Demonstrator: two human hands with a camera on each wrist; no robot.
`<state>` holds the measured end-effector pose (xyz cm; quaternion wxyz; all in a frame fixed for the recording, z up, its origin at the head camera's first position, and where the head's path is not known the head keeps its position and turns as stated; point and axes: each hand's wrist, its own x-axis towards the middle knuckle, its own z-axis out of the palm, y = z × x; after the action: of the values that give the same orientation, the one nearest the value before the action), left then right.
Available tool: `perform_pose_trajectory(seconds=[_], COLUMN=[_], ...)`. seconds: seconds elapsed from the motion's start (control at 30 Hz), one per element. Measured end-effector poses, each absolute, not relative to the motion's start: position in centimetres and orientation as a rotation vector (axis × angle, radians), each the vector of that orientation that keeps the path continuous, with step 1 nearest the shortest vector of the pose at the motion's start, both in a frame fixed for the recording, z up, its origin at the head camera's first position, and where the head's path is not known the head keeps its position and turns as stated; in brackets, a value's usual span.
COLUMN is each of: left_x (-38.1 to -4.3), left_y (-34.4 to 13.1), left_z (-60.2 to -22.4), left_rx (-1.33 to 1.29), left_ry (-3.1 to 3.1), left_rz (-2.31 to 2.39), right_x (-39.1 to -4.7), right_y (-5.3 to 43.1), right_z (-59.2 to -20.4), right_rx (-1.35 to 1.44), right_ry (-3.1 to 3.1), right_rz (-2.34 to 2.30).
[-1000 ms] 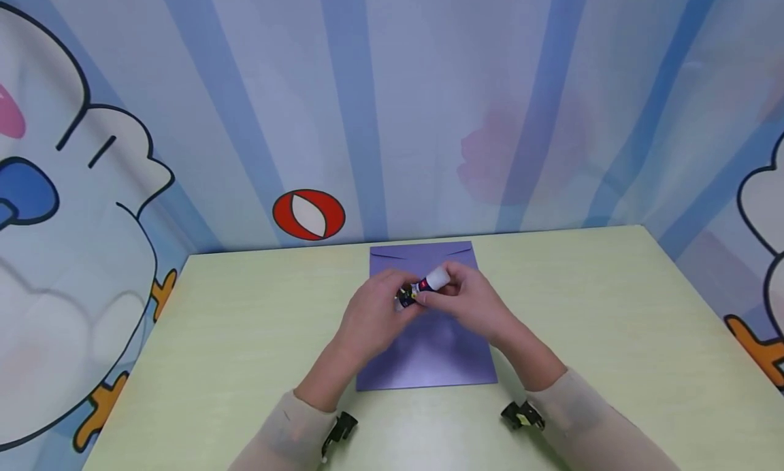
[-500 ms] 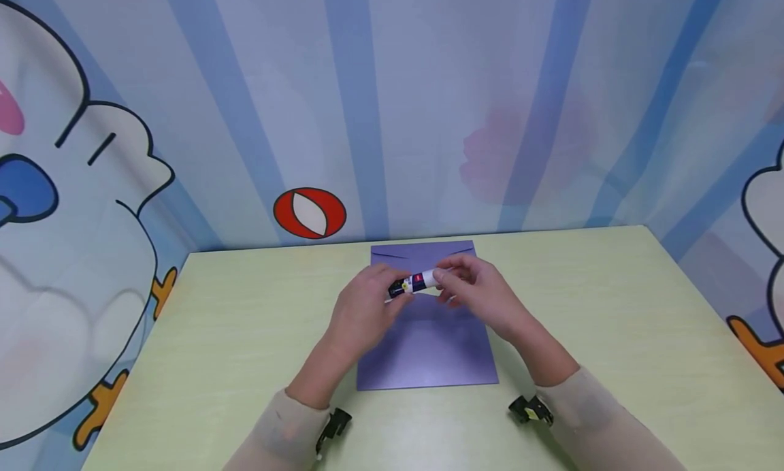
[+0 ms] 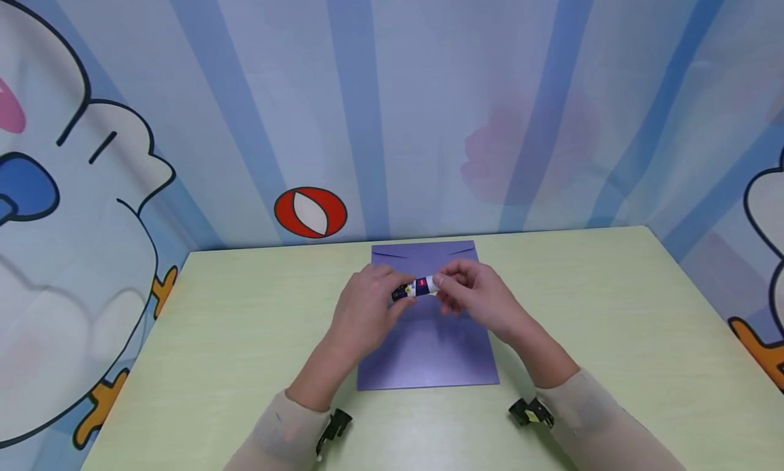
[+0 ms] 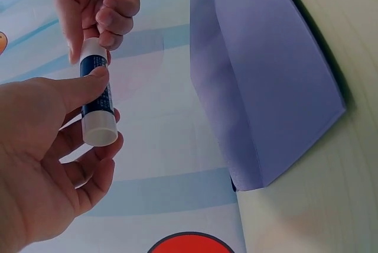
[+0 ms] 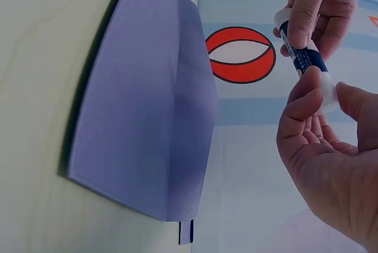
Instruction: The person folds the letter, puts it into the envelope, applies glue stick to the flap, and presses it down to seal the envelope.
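Observation:
A glue stick (image 3: 415, 288) with a dark label and white ends lies between the two hands above a purple envelope (image 3: 429, 362). My left hand (image 3: 363, 311) grips its barrel, thumb on the label in the left wrist view. My right hand (image 3: 480, 297) pinches the white cap end between thumb and index finger, as the right wrist view shows; its other fingers are curled. The envelope lies flat on the table, flap end away from me. Part of it is covered by the hands.
The pale yellow table (image 3: 263, 335) spreads to both sides of the envelope. Behind it stands a blue-striped backdrop (image 3: 422, 117) with cartoon prints and a red-and-white oval (image 3: 310, 212). Small black devices (image 3: 530, 412) sit at both sleeve cuffs.
The right hand has shifted from over the barrel to the tip of the white cap, and its wrist has moved slightly right. The glue stick is tilted less than before.

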<state>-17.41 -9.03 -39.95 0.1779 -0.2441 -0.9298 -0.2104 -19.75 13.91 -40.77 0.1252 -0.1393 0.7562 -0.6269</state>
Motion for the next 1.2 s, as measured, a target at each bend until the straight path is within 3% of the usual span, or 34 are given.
perform_pose_trajectory(seconds=[0.67, 1.2], left_x=[-17.42, -17.22], left_y=[-9.44, -9.35], left_z=[-39.89, -39.85], left_rx=[-0.686, -0.696], left_ry=[-2.648, -2.652], left_rz=[-0.534, -0.478], right_x=[-20.05, -19.89], right_y=[14.33, 14.17], right_z=[-40.76, -40.8], right_rx=[-0.574, -0.368], right_ry=[2.193, 2.229], right_rz=[-1.83, -1.699])
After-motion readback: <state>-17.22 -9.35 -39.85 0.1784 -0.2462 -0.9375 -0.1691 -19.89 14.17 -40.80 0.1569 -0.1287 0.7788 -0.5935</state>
